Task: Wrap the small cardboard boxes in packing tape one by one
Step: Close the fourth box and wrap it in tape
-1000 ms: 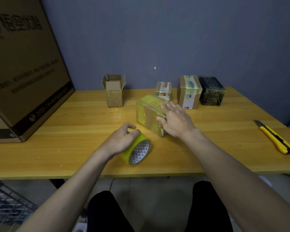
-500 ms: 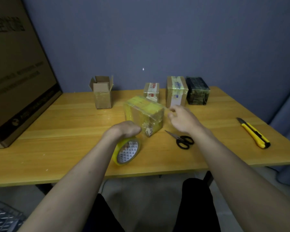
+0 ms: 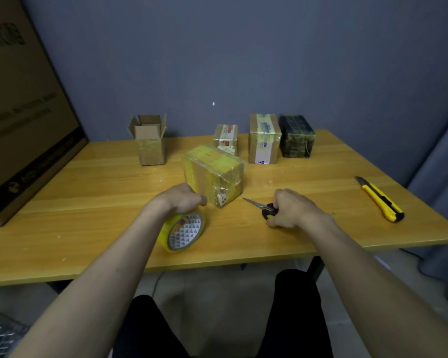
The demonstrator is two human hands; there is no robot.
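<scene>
Right hand now grips one scissors; left hand grips one tape roll.

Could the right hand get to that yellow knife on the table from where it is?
Probably yes. The knife lies in the open to the right of the right hand, with bare table between. But that hand is gripping the scissors, so it would need to drop them first.

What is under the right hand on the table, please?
Under the right hand lie black-handled scissors on the table. Their blades point out toward the taped box; the fingers curl over and cover most of the handles.
</scene>
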